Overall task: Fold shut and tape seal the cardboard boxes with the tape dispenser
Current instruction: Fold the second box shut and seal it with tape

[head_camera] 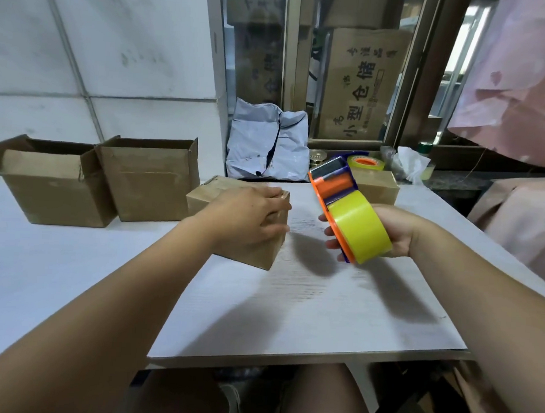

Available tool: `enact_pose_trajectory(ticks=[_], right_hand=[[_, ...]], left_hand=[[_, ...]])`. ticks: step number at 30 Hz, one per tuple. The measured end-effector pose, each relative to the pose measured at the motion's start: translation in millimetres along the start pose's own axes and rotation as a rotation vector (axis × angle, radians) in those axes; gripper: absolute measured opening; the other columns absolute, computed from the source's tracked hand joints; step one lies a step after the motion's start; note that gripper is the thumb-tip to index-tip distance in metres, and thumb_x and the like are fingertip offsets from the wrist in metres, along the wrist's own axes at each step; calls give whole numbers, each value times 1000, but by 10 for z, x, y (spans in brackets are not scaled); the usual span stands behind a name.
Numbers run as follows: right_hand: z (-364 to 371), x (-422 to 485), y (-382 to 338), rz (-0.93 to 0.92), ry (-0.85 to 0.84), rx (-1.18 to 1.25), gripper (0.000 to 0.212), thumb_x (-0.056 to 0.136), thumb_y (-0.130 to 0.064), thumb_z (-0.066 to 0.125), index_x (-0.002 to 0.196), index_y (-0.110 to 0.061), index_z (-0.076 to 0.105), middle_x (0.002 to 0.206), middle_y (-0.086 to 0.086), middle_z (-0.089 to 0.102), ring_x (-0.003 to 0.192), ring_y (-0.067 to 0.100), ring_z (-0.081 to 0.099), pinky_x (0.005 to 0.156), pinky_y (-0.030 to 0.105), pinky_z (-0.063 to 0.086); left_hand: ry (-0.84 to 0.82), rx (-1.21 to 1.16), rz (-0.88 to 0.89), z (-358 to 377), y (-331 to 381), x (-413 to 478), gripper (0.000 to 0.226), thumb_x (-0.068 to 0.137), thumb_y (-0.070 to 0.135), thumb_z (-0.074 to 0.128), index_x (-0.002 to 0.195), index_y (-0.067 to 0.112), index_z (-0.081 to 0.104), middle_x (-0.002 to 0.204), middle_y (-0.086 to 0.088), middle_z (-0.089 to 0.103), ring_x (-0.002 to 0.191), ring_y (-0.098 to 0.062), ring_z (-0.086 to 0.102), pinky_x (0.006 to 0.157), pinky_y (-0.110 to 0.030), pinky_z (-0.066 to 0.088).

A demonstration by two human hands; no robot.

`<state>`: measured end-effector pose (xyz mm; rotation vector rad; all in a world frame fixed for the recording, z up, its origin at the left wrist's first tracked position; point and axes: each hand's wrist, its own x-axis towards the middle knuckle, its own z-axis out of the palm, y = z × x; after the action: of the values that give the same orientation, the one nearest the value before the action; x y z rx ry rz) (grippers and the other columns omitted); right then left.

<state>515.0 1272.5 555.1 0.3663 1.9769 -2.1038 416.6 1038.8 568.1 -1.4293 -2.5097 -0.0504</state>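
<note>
Small closed box (pixel 262 252): sits on the white desk (pixel 290 309), left of centre, flaps folded down. Whether tape is on it cannot be told; the top is mostly covered.

Left grip (pixel 248 217): lies over the top of the small closed box, fingers curled over its far edge, thumb against the side facing the dispenser. Holds the box from above.

Tape dispenser (pixel 336 186): orange and blue frame, held in the air above the desk, just right of the small closed box and apart from it. Its cutter end points up and away from the person. A yellow tape roll (pixel 363 236) is mounted on it.

Right grip (pixel 397 238): closed round the dispenser at the roll, palm behind the roll, fingertips showing at the frame's left side.

Second closed box (pixel 201 198): directly behind the small one, touching or nearly so.

Two open boxes (pixel 55 193) (pixel 151 186): side by side at the desk's left rear, flaps standing up.

Third closed box (pixel 379 187): at the rear, behind the dispenser, with a spare tape roll (pixel 361 163) lying on top.

Grey mailer bag (pixel 268 145): upright against the window frame at the back.

Printed carton (pixel 361 84): behind the glass.

Pink cloth (pixel 528 78): hangs at upper right.
</note>
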Motion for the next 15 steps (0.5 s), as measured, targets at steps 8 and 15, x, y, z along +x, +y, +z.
enact_pose_trajectory(ticks=[8,15], right_hand=[[111,2,36,-25,40,151,31,99,-22,38,106,-5,63,87,10,68,71,24,71,63,37,58],[193,-55,69,-28,27,239,47,98,-21,39,76,-4,76,79,11,70,67,23,71,59,37,58]], left_hand=[[-73,155,-152,-38,264,183,63,82,64,55,129,22,52,125,-4,51,114,-25,52,77,-34,43],[170,-434,-349,-265,-95,-100,32,94,37,54,122,23,63,134,5,56,125,-14,48,99,-22,32]])
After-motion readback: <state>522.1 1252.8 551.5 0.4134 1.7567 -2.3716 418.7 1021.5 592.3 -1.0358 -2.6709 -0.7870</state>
